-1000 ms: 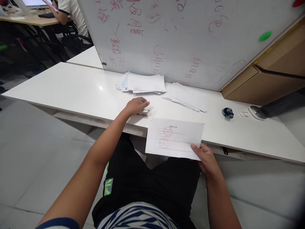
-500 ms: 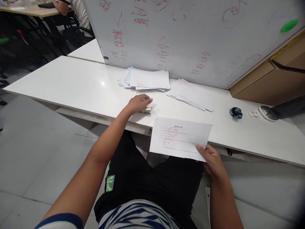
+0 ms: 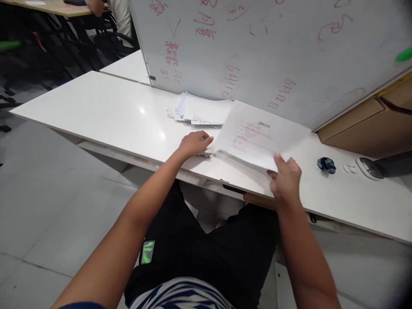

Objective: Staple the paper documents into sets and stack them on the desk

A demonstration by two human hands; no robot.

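Note:
My left hand (image 3: 194, 143) rests over a small metallic stapler (image 3: 207, 153) on the white table, fingers curled round it; most of the stapler is hidden under the palm. In my right hand (image 3: 287, 179) a printed sheet of paper (image 3: 252, 135) with red stamps is pinched by its near right corner. Motion blurs its print. The sheet is tilted above the table, its far part over the place of the loose papers, which it covers. Left of it lies a stack of papers (image 3: 206, 110), partly overlapped by the sheet.
A whiteboard (image 3: 257, 56) with red writing stands along the back of the table (image 3: 106, 107). To the right are a cardboard box (image 3: 350, 124), a dark blue crumpled item (image 3: 326, 165), small white pieces (image 3: 349, 168) and a dark-and-white device (image 3: 370, 167). Another person's arm (image 3: 95, 6) shows far left.
My right hand has lifted the sheet from above my lap and swung it forward over the table. My left hand stays on the stapler. The camera view has shifted slightly.

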